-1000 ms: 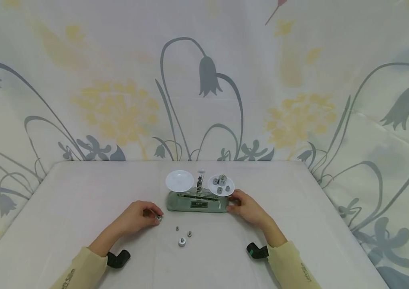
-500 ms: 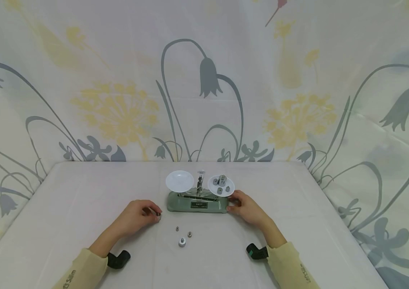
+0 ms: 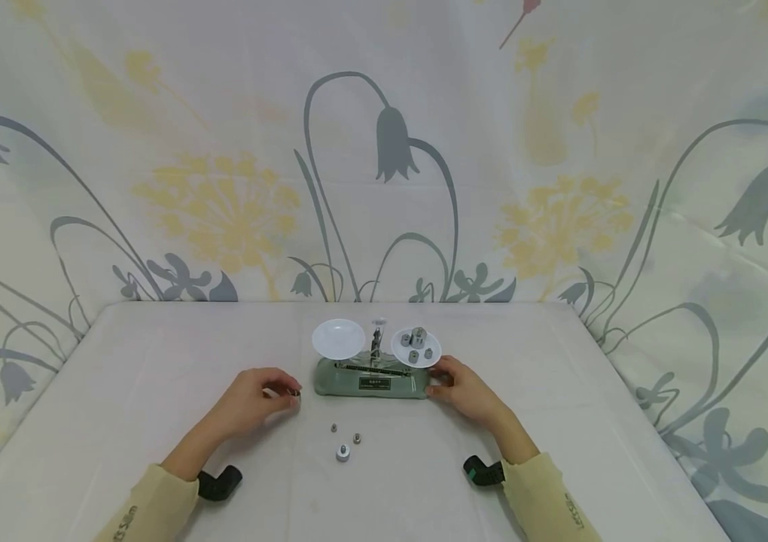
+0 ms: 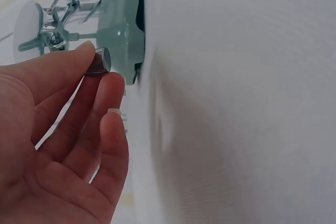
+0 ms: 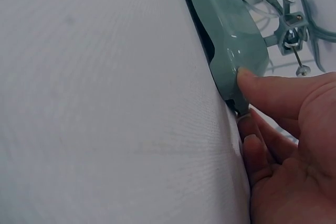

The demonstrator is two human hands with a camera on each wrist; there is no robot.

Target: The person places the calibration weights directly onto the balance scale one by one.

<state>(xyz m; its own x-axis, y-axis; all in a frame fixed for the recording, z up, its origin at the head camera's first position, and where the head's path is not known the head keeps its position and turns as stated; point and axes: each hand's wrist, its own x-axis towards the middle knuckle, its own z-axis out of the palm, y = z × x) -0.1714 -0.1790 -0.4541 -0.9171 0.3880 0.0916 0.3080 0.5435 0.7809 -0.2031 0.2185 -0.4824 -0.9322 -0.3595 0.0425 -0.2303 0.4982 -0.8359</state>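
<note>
While the right hand [image 3: 468, 393] grips the right end of a green balance scale [image 3: 330, 379], thumb in front and fingers curled at the end, the left hand [image 3: 254, 401] pinches a small metal weight [image 4: 98, 62] between thumb and fingers — the gap only as wide as the piece itself. Held just beside the scale's left end, the weight shows a flat, round face toward the table [image 3: 391, 497], its long axis looking close to upright. The scale's own long axis runs left to right across the white-covered table, nameplate [image 3: 375, 384] facing the person. Four weights [image 3: 419, 339] stand on the right pan [image 3: 399, 352]; the left pan [image 3: 338, 339] sits level with it or nearly so. In front of the scale, three loose weights [image 3: 343, 453] form a small cluster — all upright, knobs up — before a floral backdrop [image 3: 255, 113].
</note>
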